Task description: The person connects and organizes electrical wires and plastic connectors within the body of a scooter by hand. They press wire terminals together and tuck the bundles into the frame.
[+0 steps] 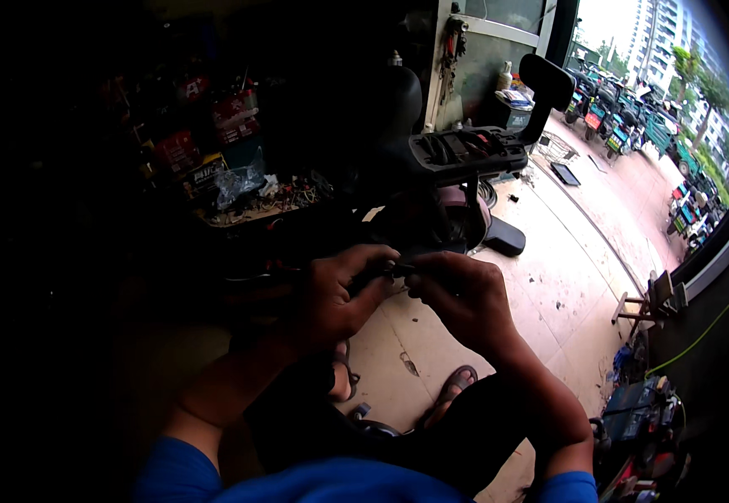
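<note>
My left hand [339,293] and my right hand [467,295] meet fingertip to fingertip in front of me, above my knees. Both are closed in a pinch on a small dark part [400,269] held between them. Fingers cover most of it, and its kind cannot be made out. Beyond the hands stands an electric scooter with a pinkish body [455,201], partly in shadow. On it is a dark tray-like compartment [465,151] with loose items inside, and a black padded backrest [547,82] rises behind.
At left, a bench [289,197] holds scattered small parts, a clear plastic bag [240,180] and red boxed batteries [234,113]. A small stool [651,302] stands at right, above a dark battery-like box [633,411]. Parked scooters [612,126] line the pavement outside. Deep shadow hides the far left.
</note>
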Tool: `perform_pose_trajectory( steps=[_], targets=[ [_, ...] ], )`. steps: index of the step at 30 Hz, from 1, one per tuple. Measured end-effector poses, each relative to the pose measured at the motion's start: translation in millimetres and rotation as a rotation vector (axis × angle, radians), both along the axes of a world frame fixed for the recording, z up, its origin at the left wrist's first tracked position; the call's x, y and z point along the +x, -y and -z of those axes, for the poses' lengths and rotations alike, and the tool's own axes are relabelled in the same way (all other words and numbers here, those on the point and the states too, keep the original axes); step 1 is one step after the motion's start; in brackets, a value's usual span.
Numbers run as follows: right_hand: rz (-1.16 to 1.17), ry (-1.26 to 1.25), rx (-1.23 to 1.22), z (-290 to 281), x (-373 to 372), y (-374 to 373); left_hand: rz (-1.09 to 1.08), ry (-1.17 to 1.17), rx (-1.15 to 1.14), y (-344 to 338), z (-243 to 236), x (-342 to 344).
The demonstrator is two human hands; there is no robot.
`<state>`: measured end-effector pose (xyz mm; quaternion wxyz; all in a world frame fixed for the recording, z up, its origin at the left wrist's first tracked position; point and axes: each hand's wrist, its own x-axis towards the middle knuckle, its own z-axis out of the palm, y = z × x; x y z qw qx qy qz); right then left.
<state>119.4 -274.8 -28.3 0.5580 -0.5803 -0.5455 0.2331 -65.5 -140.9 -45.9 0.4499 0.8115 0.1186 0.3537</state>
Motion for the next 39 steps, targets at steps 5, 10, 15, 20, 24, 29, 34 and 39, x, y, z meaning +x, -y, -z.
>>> perform_pose_trajectory(
  steps=[5, 10, 15, 20, 24, 29, 34, 39],
  targets=[
    [-0.129, -0.215, -0.035, -4.9, 10.5, -15.8, 0.018, -0.050, -0.086, -2.0, -15.7, 4.5],
    [-0.129, -0.441, -0.042, 14.7, 25.0, -24.7, 0.055, -0.029, -0.205, -15.0, -5.5, 27.8],
    [-0.071, -0.504, -0.080, 40.3, 47.5, -16.8, 0.116, -0.028, -0.070, -27.7, 16.5, 55.3],
    [-0.040, -0.408, -0.081, 53.4, 55.7, -15.8, 0.125, -0.013, -0.016, -32.1, 42.1, 68.4],
    [0.018, -0.123, -0.038, 64.1, 55.5, -16.9, 0.108, -0.022, 0.015, -31.2, 44.7, 69.1],
    [0.093, 0.057, 0.038, 57.4, 46.2, -22.4, 0.060, 0.085, 0.045, -30.8, 60.2, 73.8],
    [0.121, 0.310, 0.167, 62.8, 48.1, -26.7, 0.039, 0.046, -0.012, -29.7, 62.2, 68.6],
    [0.109, 0.281, 0.195, 65.1, 41.0, -25.3, 0.132, -0.063, -0.130, -28.7, 52.4, 54.8]
  ],
)
